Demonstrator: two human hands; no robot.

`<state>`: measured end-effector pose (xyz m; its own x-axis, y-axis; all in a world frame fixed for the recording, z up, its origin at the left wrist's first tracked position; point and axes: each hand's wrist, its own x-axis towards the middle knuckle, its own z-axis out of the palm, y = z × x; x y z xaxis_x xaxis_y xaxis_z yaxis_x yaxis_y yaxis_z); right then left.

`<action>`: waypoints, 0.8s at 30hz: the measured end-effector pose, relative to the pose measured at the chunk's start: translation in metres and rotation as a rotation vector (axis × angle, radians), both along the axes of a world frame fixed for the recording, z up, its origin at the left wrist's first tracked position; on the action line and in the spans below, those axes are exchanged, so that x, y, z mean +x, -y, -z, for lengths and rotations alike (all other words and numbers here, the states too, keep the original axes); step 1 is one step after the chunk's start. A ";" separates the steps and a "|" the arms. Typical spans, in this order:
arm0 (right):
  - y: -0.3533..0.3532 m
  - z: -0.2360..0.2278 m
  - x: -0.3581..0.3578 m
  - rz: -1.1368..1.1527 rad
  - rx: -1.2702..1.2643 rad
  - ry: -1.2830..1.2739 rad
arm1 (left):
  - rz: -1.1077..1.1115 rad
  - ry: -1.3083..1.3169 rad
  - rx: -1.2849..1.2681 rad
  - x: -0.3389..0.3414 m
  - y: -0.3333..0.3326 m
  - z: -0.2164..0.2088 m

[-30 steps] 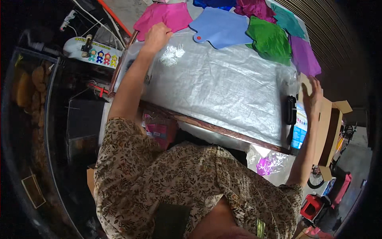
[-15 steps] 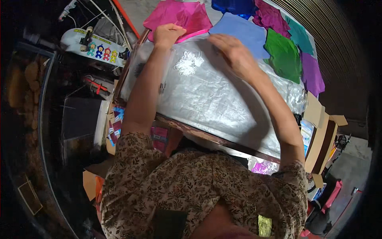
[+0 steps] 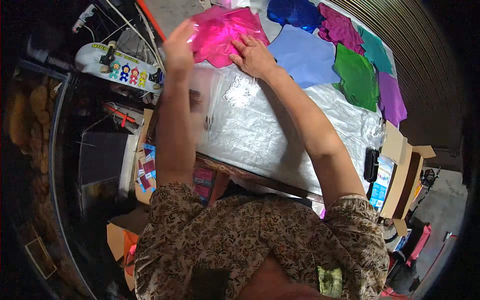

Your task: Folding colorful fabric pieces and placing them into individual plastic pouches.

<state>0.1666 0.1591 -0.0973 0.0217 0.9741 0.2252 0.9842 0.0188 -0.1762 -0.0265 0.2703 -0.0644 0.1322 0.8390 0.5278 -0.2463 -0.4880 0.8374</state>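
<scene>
A shiny pink foil-like piece with a wavy, lobed edge (image 3: 217,40) lies at the far left of the table. On its right part my right hand (image 3: 254,56) lies open, fingers spread and pressing on the surface. My left hand (image 3: 179,47) is raised at the piece's left edge, smeared by motion, so its grip cannot be made out. Just nearer than the pink piece sits a tangle of white string loops (image 3: 241,92). Beside it, partly behind my left forearm, are clear plastic packets (image 3: 204,97).
Pieces in light blue (image 3: 303,55), green (image 3: 356,77), dark blue (image 3: 292,13), magenta (image 3: 340,27), teal (image 3: 376,47) and purple (image 3: 391,97) lie along the far right. Silvery sheeting (image 3: 255,135) covers the table. An open cardboard box (image 3: 397,172) stands at right, a skateboard (image 3: 120,65) at left.
The pink piece's near edge, folded up in my left hand before, now lies spread out. My right hand has come left onto it. My left hand has moved to its left edge.
</scene>
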 end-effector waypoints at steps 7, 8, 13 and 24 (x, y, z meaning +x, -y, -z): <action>-0.001 -0.003 0.000 0.019 -0.014 -0.011 | -0.217 0.566 -0.424 -0.094 -0.013 -0.092; -0.002 -0.005 0.000 0.029 -0.018 -0.012 | -0.132 0.510 -0.369 -0.097 0.001 -0.106; 0.022 -0.011 0.018 -0.078 0.056 -0.085 | 0.049 0.192 -0.328 -0.062 0.086 -0.137; 0.330 -0.075 0.159 0.417 0.205 -0.688 | 0.368 -0.592 0.931 0.051 0.262 -0.060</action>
<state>0.3256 -0.1711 -0.0222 0.5699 0.7964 0.2021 0.5912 -0.2266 -0.7741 0.0243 0.0084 -0.0047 0.7193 0.0187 0.6945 -0.1915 -0.9556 0.2240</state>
